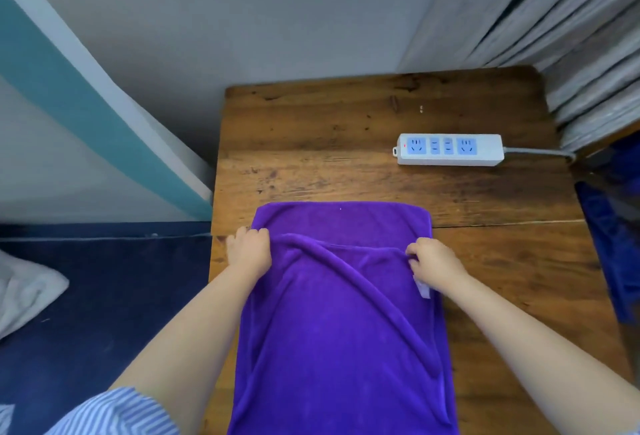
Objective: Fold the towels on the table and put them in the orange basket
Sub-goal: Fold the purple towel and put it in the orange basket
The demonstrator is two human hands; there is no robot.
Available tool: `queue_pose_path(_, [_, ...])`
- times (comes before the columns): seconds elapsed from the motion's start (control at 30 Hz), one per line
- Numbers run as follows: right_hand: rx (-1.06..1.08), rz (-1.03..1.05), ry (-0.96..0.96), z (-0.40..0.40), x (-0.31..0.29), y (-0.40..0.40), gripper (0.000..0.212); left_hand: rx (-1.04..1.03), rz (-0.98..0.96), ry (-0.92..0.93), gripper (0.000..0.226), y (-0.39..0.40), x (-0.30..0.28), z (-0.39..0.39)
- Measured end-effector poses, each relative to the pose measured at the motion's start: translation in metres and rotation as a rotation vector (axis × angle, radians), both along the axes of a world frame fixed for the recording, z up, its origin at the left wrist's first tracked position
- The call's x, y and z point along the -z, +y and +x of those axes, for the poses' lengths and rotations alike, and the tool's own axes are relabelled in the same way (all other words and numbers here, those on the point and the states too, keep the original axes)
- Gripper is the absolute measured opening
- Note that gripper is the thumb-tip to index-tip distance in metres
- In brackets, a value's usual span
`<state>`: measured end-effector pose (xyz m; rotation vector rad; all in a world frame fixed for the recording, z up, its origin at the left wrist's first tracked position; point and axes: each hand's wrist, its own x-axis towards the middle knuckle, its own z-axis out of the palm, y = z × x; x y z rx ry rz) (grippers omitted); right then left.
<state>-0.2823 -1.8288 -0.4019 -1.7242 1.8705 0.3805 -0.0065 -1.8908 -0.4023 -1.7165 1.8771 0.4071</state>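
Observation:
A purple towel (341,324) lies lengthwise on the wooden table (363,123), reaching from mid-table down to the near edge. Its upper layer is drawn up over the lower one, with a slack ridge running diagonally across it. My left hand (250,250) grips the left corner of that upper layer. At the right corner my right hand (433,263) pinches the edge, just above a small white label. No orange basket is in view.
A white power strip (450,149) with blue sockets lies at the table's far right, its grey cord running off right. Grey curtains (571,36) hang behind. Blue cloth (613,244) hangs beside the table's right edge. Dark blue bedding (104,296) and a white cloth (24,292) lie left.

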Motion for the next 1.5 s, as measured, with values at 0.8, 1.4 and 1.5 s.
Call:
queue_pose_path(0.8, [0.221, 0.095, -0.336, -0.016, -0.011, -0.068, 0.017, 0.221, 0.199, 0.260, 0.020, -0.074, -0.006, 0.006])
queue_pose_path(1.4, [0.079, 0.041, -0.188, 0.000, -0.021, -0.073, 0.016, -0.169, 0.086, 0.498, 0.015, -0.060, -0.035, 0.040])
queue_pose_path(1.5, [0.345, 0.046, -0.467, -0.016, -0.042, -0.067, 0.009, -0.163, 0.030, 0.439, 0.021, -0.056, -0.038, 0.049])
